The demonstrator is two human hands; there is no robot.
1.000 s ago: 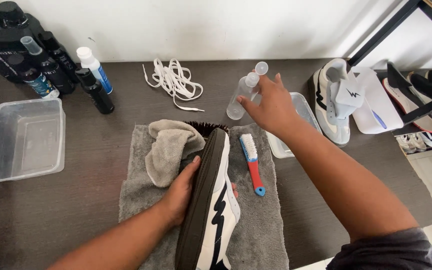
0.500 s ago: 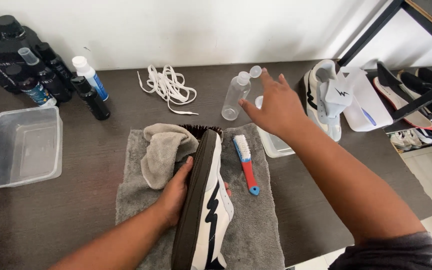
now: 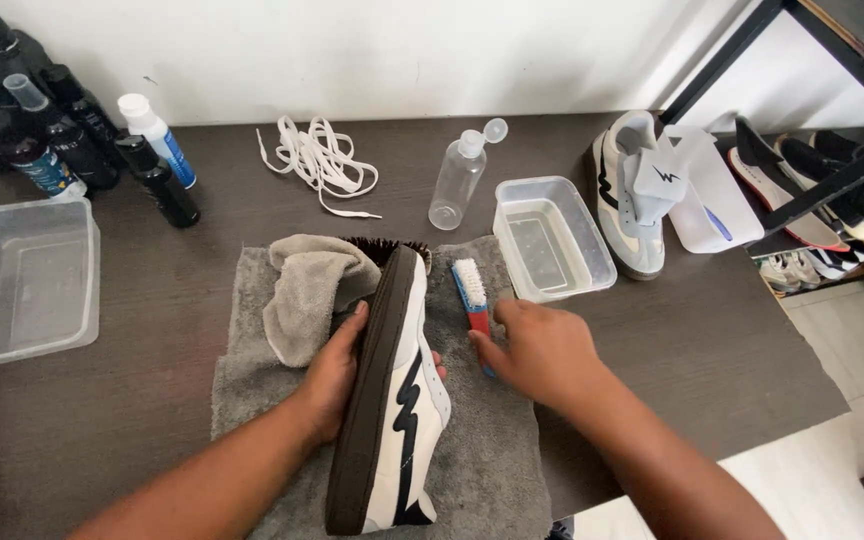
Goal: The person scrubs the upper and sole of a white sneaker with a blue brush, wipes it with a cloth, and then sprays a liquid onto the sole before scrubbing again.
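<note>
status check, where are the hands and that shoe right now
Left hand grips white shoe, on its side on grey towel. Right hand on small brush handle, grasp unclear. Nothing between them.

**Bare tabletop lower left and lower right; back edge crowded**

Open dark brown wooden table (image 3: 152, 300) lies between the clear plastic tub (image 3: 17, 280) at left and the grey towel (image 3: 482, 450). Upper left, dark bottles (image 3: 62, 130) block; centre top, white laces (image 3: 317, 160), clear squeeze bottle (image 3: 455, 180) and small water-filled plastic box (image 3: 552, 237) stand close together.
</note>
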